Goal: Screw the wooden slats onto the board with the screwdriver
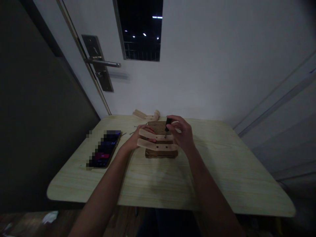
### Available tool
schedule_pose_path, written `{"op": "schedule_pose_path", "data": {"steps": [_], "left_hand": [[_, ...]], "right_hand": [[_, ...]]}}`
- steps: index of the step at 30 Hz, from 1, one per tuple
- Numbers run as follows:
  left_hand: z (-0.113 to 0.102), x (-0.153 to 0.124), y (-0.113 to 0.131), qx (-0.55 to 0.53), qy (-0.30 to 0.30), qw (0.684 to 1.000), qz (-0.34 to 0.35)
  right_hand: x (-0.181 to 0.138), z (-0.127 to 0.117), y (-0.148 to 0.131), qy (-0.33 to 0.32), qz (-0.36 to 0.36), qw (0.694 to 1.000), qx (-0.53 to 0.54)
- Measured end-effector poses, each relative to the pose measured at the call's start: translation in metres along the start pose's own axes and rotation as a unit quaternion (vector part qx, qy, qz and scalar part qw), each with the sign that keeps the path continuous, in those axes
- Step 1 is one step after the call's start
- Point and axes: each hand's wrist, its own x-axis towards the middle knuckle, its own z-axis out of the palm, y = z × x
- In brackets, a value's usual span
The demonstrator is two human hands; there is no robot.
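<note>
A dark wooden block [161, 153] lies in the middle of the pale table [222, 177]. Across its top lie two light wooden slats [158, 145] with holes in them. My left hand [137, 138] rests on the left ends of the slats, fingers curled over them. My right hand [181, 131] is closed round a small black-handled tool [168, 123], whose tip points down at the far slat. A few small nails [132, 133] lie on the table by my left hand.
A phone [105, 153] with a lit screen lies at the left of the table. More light wooden pieces [146, 115] sit at the far edge by the wall. A door with a metal handle [103, 62] stands to the left.
</note>
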Motion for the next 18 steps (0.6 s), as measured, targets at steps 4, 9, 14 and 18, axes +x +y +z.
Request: {"op": "schedule_pose_path", "data": {"steps": [4,9,14,18], "left_hand": [[-0.0002,-0.0012,-0.0044,0.007,0.009,1.0,0.019],[0.0,0.0002,-0.0077,-0.023,0.0,1.0,0.014],[0.0003,0.0018,-0.0044,0.001,-0.002,1.0,0.016],[-0.0004,0.0006,-0.0047,0.027,0.021,0.999,-0.001]], "right_hand": [[-0.0001,-0.0016,-0.0008,-0.001,-0.029,0.999,-0.029],[-0.0019,-0.0011,-0.0036,-0.029,-0.021,0.999,0.008],[-0.0006,0.0002,-0.0009,-0.021,-0.028,0.999,-0.004],[0.0004,-0.0006,-0.0009,-0.005,-0.048,0.998,-0.042]]}}
